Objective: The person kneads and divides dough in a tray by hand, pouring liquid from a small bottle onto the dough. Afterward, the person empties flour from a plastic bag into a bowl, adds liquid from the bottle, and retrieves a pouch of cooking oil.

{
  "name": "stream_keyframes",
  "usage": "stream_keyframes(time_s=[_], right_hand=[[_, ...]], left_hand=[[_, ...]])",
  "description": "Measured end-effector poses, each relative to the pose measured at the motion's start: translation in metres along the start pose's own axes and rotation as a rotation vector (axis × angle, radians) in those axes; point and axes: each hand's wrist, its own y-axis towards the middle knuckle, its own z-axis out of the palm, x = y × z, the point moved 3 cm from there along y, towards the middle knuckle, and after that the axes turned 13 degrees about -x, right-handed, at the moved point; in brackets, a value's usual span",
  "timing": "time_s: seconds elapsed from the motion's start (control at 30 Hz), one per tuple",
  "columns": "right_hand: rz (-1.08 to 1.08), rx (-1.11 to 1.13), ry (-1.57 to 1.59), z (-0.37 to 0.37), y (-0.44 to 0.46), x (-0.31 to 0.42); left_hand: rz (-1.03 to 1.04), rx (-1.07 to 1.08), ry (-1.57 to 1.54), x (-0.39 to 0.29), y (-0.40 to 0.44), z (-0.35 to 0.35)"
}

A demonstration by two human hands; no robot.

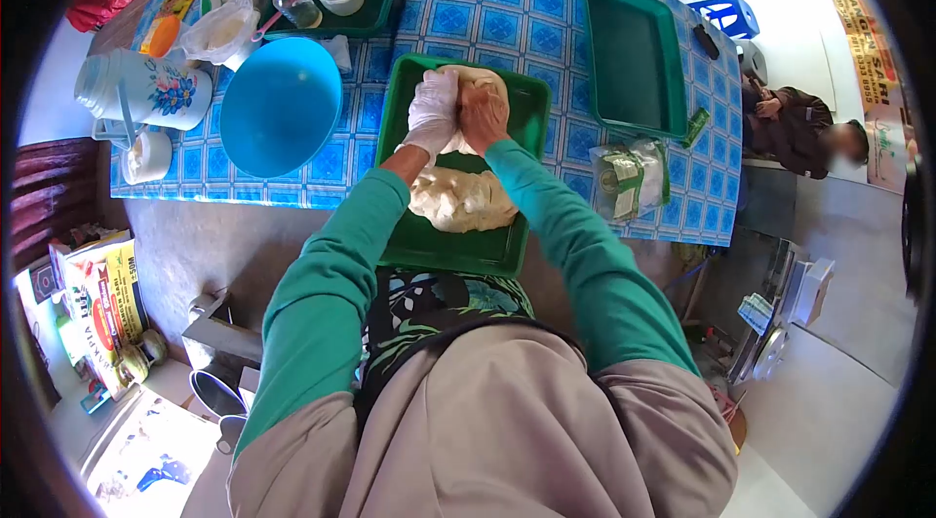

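Note:
Inside a green tray [529, 167] lie two lumps of pale dough. My left hand [432, 112], in a thin whitish glove, presses on the far lump of dough [495, 79] with its fingers curled into it. Right beside it, my bare right hand [483, 115] is also closed on the far lump, knuckles up. Both sets of fingertips are hidden. The near lump of dough [462, 202] rests under my wrists, bumpy on top, and neither hand holds it.
Left of the tray stand a blue basin [281, 107], a flowered thermos [156, 89], and a glass jar [295, 3]. A second green tray [636, 60] and plastic packets [630, 179] lie to the right. A person [804, 128] sits beyond the table's right end.

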Motion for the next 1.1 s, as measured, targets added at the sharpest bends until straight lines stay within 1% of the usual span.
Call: stream_keyframes(time_s=[0.07,0.1,0.13,0.17,0.2,0.23,0.27,0.3,0.33,0.37,0.4,0.43,0.47,0.53,0.57,0.6,0.63,0.67,0.73,0.77,0.8,0.83,0.87,0.9,0.93,0.97,1.03,1.07,1.1], right_hand=[[0.199,-0.158,0.166,-0.010,-0.004,-0.002],[0.187,-0.167,0.171,-0.009,-0.008,-0.007],[0.177,-0.067,0.262,-0.006,-0.015,-0.017],[0.167,0.039,0.351,-0.007,-0.020,-0.029],[0.097,0.207,0.493,-0.047,-0.030,-0.025],[0.029,0.380,0.635,-0.091,-0.039,-0.018],[0.029,0.390,0.639,-0.096,-0.041,-0.032],[0.432,0.463,0.830,-0.094,-0.040,-0.053],[0.636,0.511,0.925,-0.083,-0.038,-0.059],[0.853,0.532,1.009,-0.072,-0.036,-0.064],[0.510,0.362,0.832,-0.064,-0.022,-0.062],[0.342,0.283,0.741,-0.061,-0.020,-0.054],[0.186,0.188,0.635,-0.059,-0.018,-0.046],[0.023,0.264,0.317,-0.047,-0.022,-0.016],[0.035,0.271,0.318,-0.038,-0.020,-0.009],[0.063,0.233,0.264,-0.029,-0.021,-0.004],[0.086,0.186,0.208,-0.024,-0.017,-0.005],[0.090,0.184,0.209,-0.016,-0.009,-0.011],[0.131,0.066,0.236,0.001,0.002,-0.025],[0.116,-0.034,0.263,0.001,0.009,-0.027],[0.118,-0.039,0.261,0.002,0.007,-0.026],[0.235,-0.070,0.396,0.003,0.007,-0.027],[0.345,-0.099,0.533,0.001,0.009,-0.028],[0.461,0.053,0.984,-0.003,0.007,-0.034],[0.447,0.056,0.988,-0.010,0.005,-0.041],[0.530,0.029,1.089,-0.009,-0.001,-0.053],[0.630,0.024,1.184,-0.012,-0.027,-0.050],[0.380,-0.161,0.784,-0.035,-0.038,-0.037],[0.124,-0.330,0.379,-0.060,-0.044,-0.020]], left_hand=[[0.229,-0.063,-0.146,-0.004,-0.017,-0.018],[0.283,-0.048,-0.280,-0.002,-0.020,-0.031],[0.214,0.251,-0.301,0.003,-0.017,-0.037],[0.288,0.400,-0.575,0.016,-0.021,-0.050],[0.357,0.552,-0.851,0.032,-0.026,-0.061],[0.350,0.552,-0.851,0.038,-0.027,-0.068],[0.155,0.488,-0.881,0.047,-0.025,-0.073],[-0.043,0.417,-0.904,0.057,-0.025,-0.073],[-0.054,0.413,-0.901,0.056,-0.025,-0.070],[0.220,0.227,-0.725,0.048,-0.024,-0.065],[0.490,0.040,-0.541,0.037,-0.022,-0.056],[0.396,0.256,-0.306,0.036,-0.019,-0.027],[0.542,0.132,-0.165,0.025,-0.030,-0.023],[0.263,0.207,0.034,-0.003,-0.037,-0.029],[0.317,0.136,0.105,0.004,-0.037,-0.015],[0.317,0.156,0.107,0.008,-0.037,-0.001],[0.147,0.151,0.070,0.015,-0.025,0.010],[0.144,0.116,0.062,0.008,-0.021,0.002],[0.137,0.048,0.044,-0.007,-0.013,-0.014],[0.133,-0.014,-0.041,-0.006,-0.009,-0.012],[0.130,-0.079,-0.129,-0.006,-0.005,-0.010],[0.135,-0.085,-0.133,-0.002,-0.003,-0.009],[0.190,0.048,-0.110,0.002,-0.002,-0.008],[0.243,0.177,-0.084,0.003,0.001,-0.015],[0.311,0.239,-0.144,0.008,-0.005,-0.024],[0.512,0.082,-0.449,0.020,-0.025,-0.050],[0.552,-0.246,-0.192,0.039,-0.054,-0.092],[0.388,-0.305,-0.106,0.048,-0.066,-0.108],[0.244,-0.300,-0.025,0.056,-0.083,-0.109]])
